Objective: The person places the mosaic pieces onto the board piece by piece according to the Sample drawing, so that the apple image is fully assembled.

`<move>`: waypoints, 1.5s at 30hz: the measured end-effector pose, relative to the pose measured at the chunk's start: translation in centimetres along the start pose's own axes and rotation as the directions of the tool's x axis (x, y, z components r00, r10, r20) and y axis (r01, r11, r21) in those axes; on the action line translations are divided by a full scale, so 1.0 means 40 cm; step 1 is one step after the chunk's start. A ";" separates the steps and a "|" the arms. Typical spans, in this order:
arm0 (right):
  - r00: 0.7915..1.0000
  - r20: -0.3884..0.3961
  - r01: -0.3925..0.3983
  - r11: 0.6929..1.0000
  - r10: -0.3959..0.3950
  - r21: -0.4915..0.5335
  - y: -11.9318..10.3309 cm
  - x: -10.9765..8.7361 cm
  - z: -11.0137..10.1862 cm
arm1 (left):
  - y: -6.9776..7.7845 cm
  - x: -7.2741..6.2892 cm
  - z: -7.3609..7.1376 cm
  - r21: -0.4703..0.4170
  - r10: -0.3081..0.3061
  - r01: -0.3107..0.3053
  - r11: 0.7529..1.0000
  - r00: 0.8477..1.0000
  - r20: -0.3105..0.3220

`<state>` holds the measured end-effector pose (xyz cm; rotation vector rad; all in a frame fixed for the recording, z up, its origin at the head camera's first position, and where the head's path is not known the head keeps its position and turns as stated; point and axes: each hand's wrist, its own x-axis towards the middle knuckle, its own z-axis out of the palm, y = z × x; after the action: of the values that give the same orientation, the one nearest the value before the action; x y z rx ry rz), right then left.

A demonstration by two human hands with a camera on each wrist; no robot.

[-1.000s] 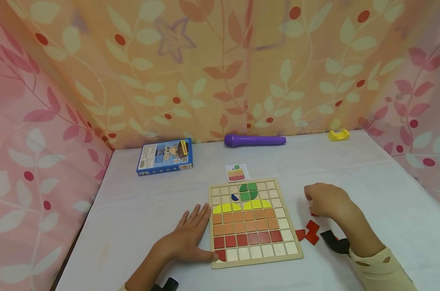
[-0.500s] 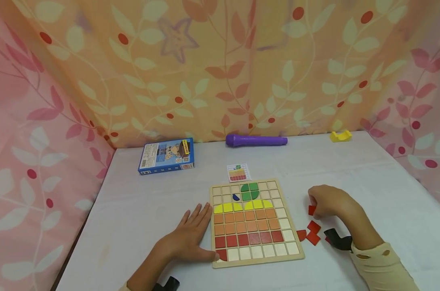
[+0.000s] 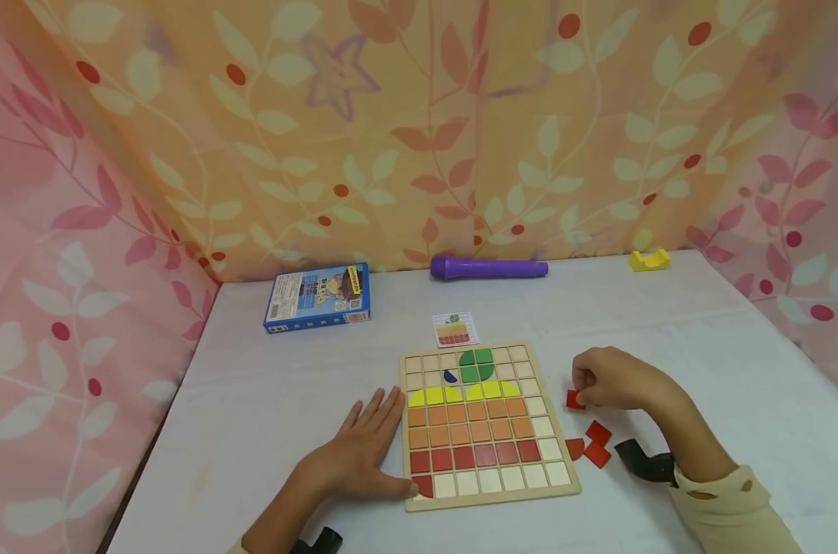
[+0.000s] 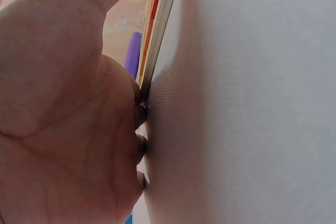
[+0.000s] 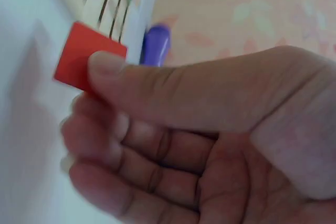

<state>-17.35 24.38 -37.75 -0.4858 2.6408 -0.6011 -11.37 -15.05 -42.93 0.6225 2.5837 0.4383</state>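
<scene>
A wooden grid board lies on the white table, with green, blue, yellow, orange and red tiles in its squares. My left hand lies flat with spread fingers at the board's left side, its thumb on the lower left corner by a red tile with a rounded corner. In the left wrist view the fingertips rest on the cloth along the board's edge. Right of the board, my right hand pinches a red square tile between thumb and fingers. More red tiles lie loose below that hand.
A small pattern card touches the board's top edge. Farther back are a blue box, a purple microphone-shaped toy and a yellow piece. Floral curtains stand behind and at both sides.
My right hand has picked up a red square tile and moved left with it, toward the board. My left hand has stayed in place on the board's edge.
</scene>
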 end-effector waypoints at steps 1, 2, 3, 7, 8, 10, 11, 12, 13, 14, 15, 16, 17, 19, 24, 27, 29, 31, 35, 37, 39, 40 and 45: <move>1.000 -0.005 0.019 1.000 -0.019 0.016 -0.013 0.000 0.007 | 0.000 0.001 0.001 -0.002 -0.001 0.001 1.000 1.000 0.002; 0.999 -0.009 0.046 0.998 -0.046 0.034 -0.026 0.000 0.016 | 0.000 0.001 0.002 -0.003 -0.001 0.001 1.000 1.000 0.003; 0.997 -0.010 0.074 0.996 -0.074 0.048 -0.042 0.001 0.027 | 0.000 0.002 0.003 -0.004 -0.001 0.001 1.000 1.000 0.005; 0.977 0.001 0.212 0.971 -0.214 0.109 -0.113 0.008 0.073 | 0.003 0.001 0.005 -0.012 0.000 0.000 1.000 1.000 0.009; 0.968 0.005 0.248 0.961 -0.251 0.124 -0.130 0.011 0.085 | 0.003 0.001 0.005 -0.012 0.002 -0.002 1.000 1.000 0.009; 0.948 0.011 0.314 0.936 -0.319 0.160 -0.164 0.017 0.110 | 0.004 0.002 0.005 -0.011 0.000 0.000 1.000 1.000 0.009; 0.938 0.012 0.339 0.925 -0.346 0.173 -0.180 0.020 0.123 | 0.005 0.001 0.005 -0.011 -0.001 0.001 1.000 1.000 0.008; 0.930 0.013 0.358 0.915 -0.367 0.185 -0.197 0.024 0.136 | 0.005 0.002 0.004 -0.011 -0.003 0.003 1.000 1.000 0.007; 0.924 0.011 0.372 0.908 -0.381 0.193 -0.213 0.028 0.149 | 0.005 0.002 0.003 -0.011 -0.003 0.003 1.000 1.000 0.007; 0.922 0.008 0.379 0.904 -0.388 0.198 -0.230 0.030 0.161 | 0.005 0.002 0.003 -0.013 -0.002 0.002 1.000 1.000 0.005; 0.920 0.005 0.383 0.902 -0.392 0.199 -0.245 0.034 0.174 | 0.006 0.002 0.002 -0.013 -0.002 0.002 1.000 1.000 0.004; 0.923 0.006 0.377 0.905 -0.385 0.199 -0.260 0.036 0.188 | 0.006 0.001 0.002 -0.013 0.000 0.000 1.000 1.000 0.003; 0.925 0.006 0.372 0.907 -0.381 0.196 -0.273 0.038 0.203 | 0.006 0.001 0.002 -0.014 0.002 -0.002 1.000 1.000 0.002; 0.928 0.008 0.366 0.914 -0.374 0.174 -0.296 0.041 0.229 | 0.005 0.003 0.003 -0.010 0.006 -0.006 1.000 1.000 0.002; 0.889 -0.017 0.458 0.889 -0.458 0.012 -0.339 0.037 0.280 | 0.003 0.004 0.003 0.002 0.009 -0.009 1.000 1.000 0.000; 0.851 -0.043 0.519 0.852 -0.523 -0.070 -0.348 0.029 0.295 | 0.002 0.005 0.001 0.006 0.012 -0.012 1.000 1.000 -0.002; 0.842 -0.040 0.533 0.842 -0.538 -0.088 -0.350 0.022 0.298 | 0.002 0.006 0.001 0.013 0.012 -0.012 1.000 1.000 -0.001; 0.839 -0.033 0.539 0.836 -0.544 -0.102 -0.347 0.015 0.301 | 0.001 0.007 0.001 0.016 0.012 -0.012 1.000 1.000 0.003; 0.849 0.003 0.526 0.846 -0.528 -0.083 -0.330 -0.002 0.300 | 0.001 0.005 0.001 0.008 0.017 -0.017 1.000 1.000 0.003; 0.859 0.001 0.511 0.858 -0.512 -0.055 -0.309 -0.010 0.292 | 0.001 0.005 0.000 0.003 0.017 -0.017 1.000 1.000 0.000; 0.869 -0.012 0.495 0.869 -0.495 -0.022 -0.278 -0.018 0.275 | 0.001 0.005 0.000 -0.003 0.018 -0.018 1.000 1.000 -0.002; 0.870 -0.023 0.493 0.870 -0.493 -0.007 -0.256 -0.021 0.265 | 0.001 0.006 0.001 -0.003 0.017 -0.017 1.000 1.000 0.000; 0.911 -0.024 0.411 0.911 -0.412 -0.016 -0.149 -0.048 0.177 | 0.000 0.006 0.001 -0.008 0.012 -0.012 1.000 1.000 0.001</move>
<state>-11.14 17.74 -40.28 -1.0623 2.5779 -0.7189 -11.52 -14.92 -43.04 0.6362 2.5770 0.4522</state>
